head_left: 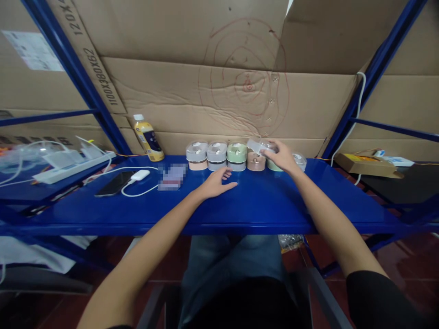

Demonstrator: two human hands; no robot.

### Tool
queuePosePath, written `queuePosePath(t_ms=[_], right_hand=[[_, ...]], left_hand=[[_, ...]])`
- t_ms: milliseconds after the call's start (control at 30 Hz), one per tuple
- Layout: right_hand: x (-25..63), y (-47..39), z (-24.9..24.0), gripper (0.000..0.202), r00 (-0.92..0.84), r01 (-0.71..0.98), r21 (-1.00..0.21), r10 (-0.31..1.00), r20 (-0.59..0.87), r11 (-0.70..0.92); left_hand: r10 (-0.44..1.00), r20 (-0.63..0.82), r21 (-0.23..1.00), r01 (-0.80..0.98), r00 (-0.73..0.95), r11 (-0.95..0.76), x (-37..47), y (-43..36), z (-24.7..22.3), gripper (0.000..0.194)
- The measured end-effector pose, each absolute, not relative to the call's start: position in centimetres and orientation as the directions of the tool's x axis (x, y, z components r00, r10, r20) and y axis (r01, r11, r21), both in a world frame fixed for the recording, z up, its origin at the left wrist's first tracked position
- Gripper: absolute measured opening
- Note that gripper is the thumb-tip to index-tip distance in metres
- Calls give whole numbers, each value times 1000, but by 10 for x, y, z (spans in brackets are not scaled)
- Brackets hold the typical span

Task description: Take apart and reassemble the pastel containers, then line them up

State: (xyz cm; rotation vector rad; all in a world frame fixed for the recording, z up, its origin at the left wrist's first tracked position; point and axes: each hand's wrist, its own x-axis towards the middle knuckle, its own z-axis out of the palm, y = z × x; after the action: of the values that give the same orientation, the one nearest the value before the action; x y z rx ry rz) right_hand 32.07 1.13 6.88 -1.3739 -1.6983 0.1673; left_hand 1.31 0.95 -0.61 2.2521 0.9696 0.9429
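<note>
My right hand [279, 155] grips a small pale container with a clear lid [255, 146], tilted over a pinkish-brown container [255, 162]. Partly behind that hand are a light green container [274, 167] and another clear-lidded one [300, 161]. To the left stand three two-high stacks: a grey container [197, 150] on a peach one [198, 165], a grey one [217, 150] on a darker grey one, and a green one [237, 151] on a grey one. My left hand [216, 183] holds nothing in front of the stacks, thumb apart and fingers loosely curved.
On the blue table [260, 205] to the left lie a black phone [115, 183], a white charger with cable [140, 175] and a blurred-out object [172, 177]. A yellow drink bottle [149, 139] stands behind them. Cardboard [164, 91] backs the table; blue posts [356, 96] flank it.
</note>
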Motion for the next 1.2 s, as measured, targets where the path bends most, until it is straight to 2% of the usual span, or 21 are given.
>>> queuePosePath(t_ms=[100,167,233,333,467,567,667,767,833,933,1000,1100,1200], right_hand=[[326,-9,66,62,-272,512,-660,833,482,549],[318,-16,57,62,-489,416,-689,785,381,594],[307,-18,47,65,-626,377,-698,723,292,608],[296,-17,37,75,-715,358,-682,657,240,638],[301,-15,35,97,-762,411,-615,624,173,673],[301,-19,34,104,-766,465,-557,628,135,688],[284,-26,30,110,-706,516,-466,665,243,719],[265,-33,29,107,-638,590,-370,695,331,718],[263,-35,32,99,-628,594,-361,695,350,719],[282,-33,44,83,-586,558,-436,707,396,706],[303,-28,51,73,-513,573,-488,753,413,658],[330,-17,55,61,-353,664,-516,835,423,542],[342,-7,50,58,-276,721,-505,866,418,474]], left_hand=[[792,370,807,255,486,-533,12,11,-4,84],[789,331,860,179,517,-477,10,13,-2,95],[778,285,890,148,560,-432,7,13,-1,101],[737,262,888,143,623,-437,5,10,0,107],[678,292,800,216,675,-559,5,4,2,110],[655,323,703,290,683,-650,9,0,3,109],[611,387,630,285,691,-722,14,-4,4,106],[576,434,600,255,692,-758,17,-6,5,101],[581,436,599,260,687,-757,17,-6,5,104],[602,424,576,312,676,-756,14,-5,5,110],[596,409,528,354,690,-772,11,-4,7,95],[577,371,465,392,728,-794,9,-5,9,52],[587,373,468,400,719,-788,10,-7,9,38]])
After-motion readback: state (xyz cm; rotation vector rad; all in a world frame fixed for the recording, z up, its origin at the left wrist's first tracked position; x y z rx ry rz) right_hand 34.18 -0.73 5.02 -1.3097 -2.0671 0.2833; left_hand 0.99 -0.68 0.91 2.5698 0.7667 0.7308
